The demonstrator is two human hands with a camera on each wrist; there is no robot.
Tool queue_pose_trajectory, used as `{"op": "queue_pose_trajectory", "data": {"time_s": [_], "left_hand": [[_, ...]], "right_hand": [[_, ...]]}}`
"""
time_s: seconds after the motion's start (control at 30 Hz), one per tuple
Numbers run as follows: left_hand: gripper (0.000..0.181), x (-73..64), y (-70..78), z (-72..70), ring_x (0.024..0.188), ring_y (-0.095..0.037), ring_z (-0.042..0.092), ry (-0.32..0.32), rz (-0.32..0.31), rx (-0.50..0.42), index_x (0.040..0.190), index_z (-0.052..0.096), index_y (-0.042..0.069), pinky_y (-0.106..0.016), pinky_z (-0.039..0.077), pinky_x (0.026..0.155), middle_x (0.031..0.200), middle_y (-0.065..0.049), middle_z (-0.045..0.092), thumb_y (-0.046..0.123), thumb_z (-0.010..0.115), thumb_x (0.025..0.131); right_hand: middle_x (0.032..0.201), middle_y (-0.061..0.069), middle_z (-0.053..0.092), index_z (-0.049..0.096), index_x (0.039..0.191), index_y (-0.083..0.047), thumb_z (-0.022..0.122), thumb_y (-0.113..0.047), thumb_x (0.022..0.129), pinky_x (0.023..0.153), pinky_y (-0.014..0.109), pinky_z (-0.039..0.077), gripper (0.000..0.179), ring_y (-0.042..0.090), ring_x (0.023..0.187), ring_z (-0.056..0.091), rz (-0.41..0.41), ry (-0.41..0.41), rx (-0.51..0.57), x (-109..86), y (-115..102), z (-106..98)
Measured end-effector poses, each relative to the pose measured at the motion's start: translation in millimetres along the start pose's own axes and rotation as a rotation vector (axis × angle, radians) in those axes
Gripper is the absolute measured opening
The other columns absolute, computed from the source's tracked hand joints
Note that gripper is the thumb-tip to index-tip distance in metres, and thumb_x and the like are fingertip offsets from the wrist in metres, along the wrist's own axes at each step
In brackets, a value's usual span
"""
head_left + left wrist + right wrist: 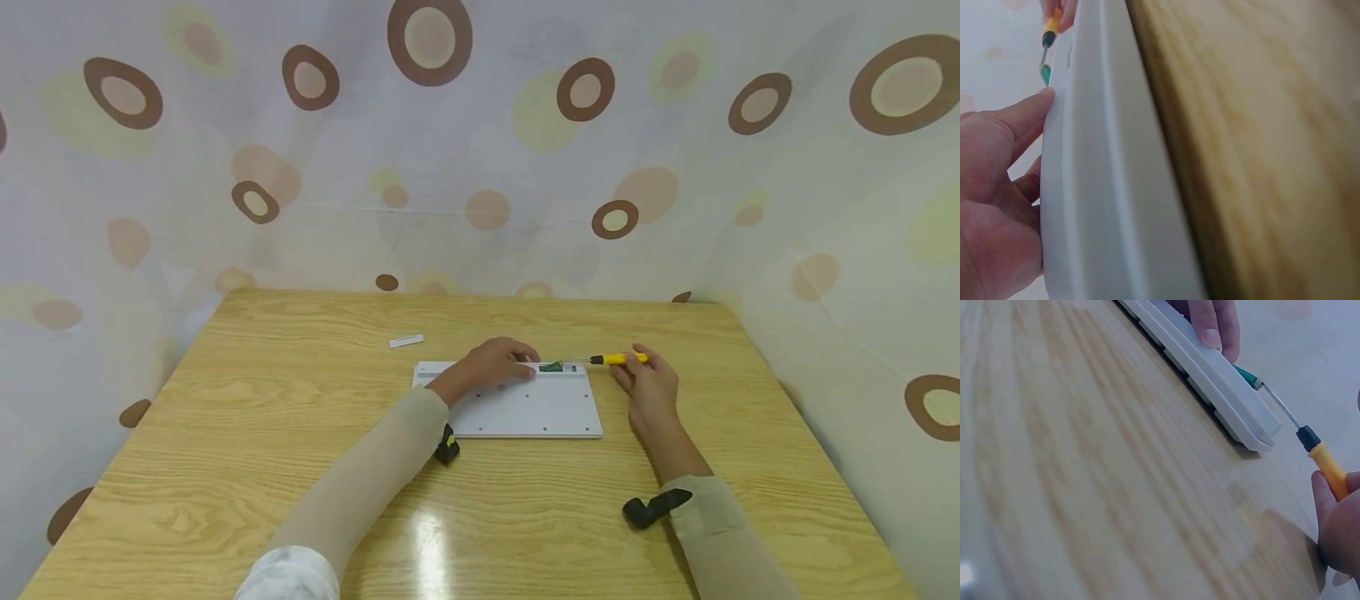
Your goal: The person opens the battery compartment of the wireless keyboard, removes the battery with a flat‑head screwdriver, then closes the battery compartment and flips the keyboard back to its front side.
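Observation:
A white keyboard (525,412) lies face down on the table, its battery slot along the far edge uncovered. My left hand (497,362) grips that far edge, with the thumb on the back panel and the other fingers bent over the rim. My right hand (651,387) holds a screwdriver (617,358) by its yellow handle, the shaft pointing left. In the right wrist view, the screwdriver's tip meets the end of a green battery (1247,376), which sticks up at a tilt from the slot. The left fingertips (1211,339) are close beside the battery.
A small white strip, seemingly the battery cover (407,341), lies on the wooden table (300,467) behind the keyboard's left end. A patterned curtain (487,167) hangs behind the table and along its sides.

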State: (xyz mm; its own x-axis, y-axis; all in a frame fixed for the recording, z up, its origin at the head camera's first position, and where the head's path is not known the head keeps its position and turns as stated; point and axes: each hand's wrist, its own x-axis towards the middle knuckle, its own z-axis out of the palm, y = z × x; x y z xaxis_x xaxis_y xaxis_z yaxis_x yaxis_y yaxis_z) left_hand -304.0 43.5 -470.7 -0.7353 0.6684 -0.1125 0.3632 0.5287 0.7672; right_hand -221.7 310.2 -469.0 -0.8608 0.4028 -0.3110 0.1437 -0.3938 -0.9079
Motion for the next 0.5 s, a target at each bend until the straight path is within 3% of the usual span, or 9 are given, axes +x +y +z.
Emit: {"op": "queue_pose_trajectory", "data": {"time_s": [0.27,0.5], "left_hand": [[0.035,-2.6,1.1,-0.8,0.117,-0.019,0.06,-0.008,0.004,0.001,0.133,0.066,0.02,-0.039,0.049,0.095,0.131,-0.003,0.065,0.032,0.065,0.1],[0.036,-2.3,1.2,-1.6,0.116,-0.019,0.06,-0.006,0.0,0.006,0.133,0.066,0.021,-0.038,0.049,0.095,0.13,-0.003,0.065,0.033,0.065,0.099]], "right_hand": [[0.136,0.008,0.049,0.036,0.154,-0.007,0.053,-0.013,0.104,0.095,0.023,0.051,0.053,0.009,0.107,0.063,-0.021,-0.019,0.013,-0.2,-0.7,-3.8],[0.135,0.01,0.05,0.038,0.152,-0.005,0.053,-0.012,0.104,0.098,0.026,0.05,0.051,0.014,0.113,0.063,-0.101,-0.027,0.0,-5.2,-2.0,-5.4]]}}
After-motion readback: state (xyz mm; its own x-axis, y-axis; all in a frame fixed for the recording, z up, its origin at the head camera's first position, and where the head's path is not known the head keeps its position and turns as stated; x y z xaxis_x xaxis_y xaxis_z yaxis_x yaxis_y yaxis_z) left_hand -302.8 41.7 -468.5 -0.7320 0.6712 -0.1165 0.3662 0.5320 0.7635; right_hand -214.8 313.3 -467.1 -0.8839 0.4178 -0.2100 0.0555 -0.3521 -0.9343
